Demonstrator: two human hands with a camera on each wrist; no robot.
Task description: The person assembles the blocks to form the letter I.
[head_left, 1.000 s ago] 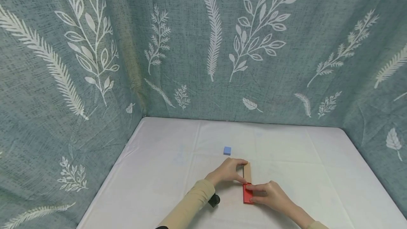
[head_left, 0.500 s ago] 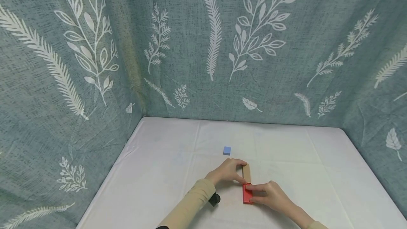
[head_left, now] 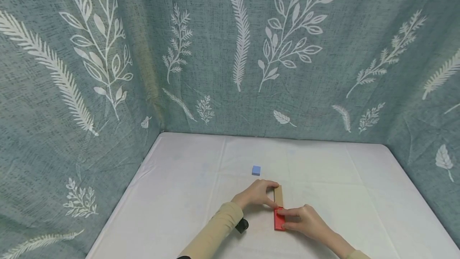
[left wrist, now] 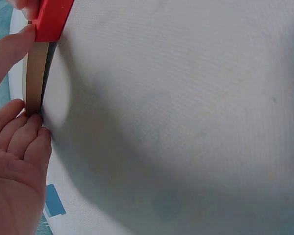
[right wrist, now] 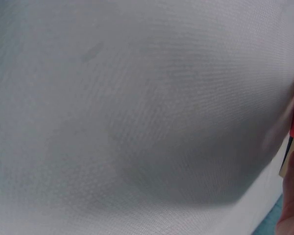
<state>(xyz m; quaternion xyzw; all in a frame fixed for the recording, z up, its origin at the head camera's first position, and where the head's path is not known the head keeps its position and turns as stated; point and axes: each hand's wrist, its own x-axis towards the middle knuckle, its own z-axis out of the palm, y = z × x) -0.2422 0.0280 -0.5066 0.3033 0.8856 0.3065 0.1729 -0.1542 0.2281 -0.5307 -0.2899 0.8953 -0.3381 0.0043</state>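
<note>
In the head view, my left hand (head_left: 254, 193) holds a slim tan bar (head_left: 278, 196) by its two ends, fingers at the far end and thumb at the near one. The left wrist view shows a dark layer (left wrist: 49, 67) along the bar's lower side. A flat red rectangular block (head_left: 279, 222) lies end to end with the bar, right at the thumb. My right hand (head_left: 305, 221) grips this block from the right, with fingertips on its top and edge. The block's underside is hidden.
A small blue block (head_left: 256, 170) lies on the white-covered table (head_left: 190, 171), beyond the left hand. Teal leaf-patterned curtains (head_left: 215, 51) hang behind the table and at both sides. A black device (head_left: 242, 226) sits at the left wrist.
</note>
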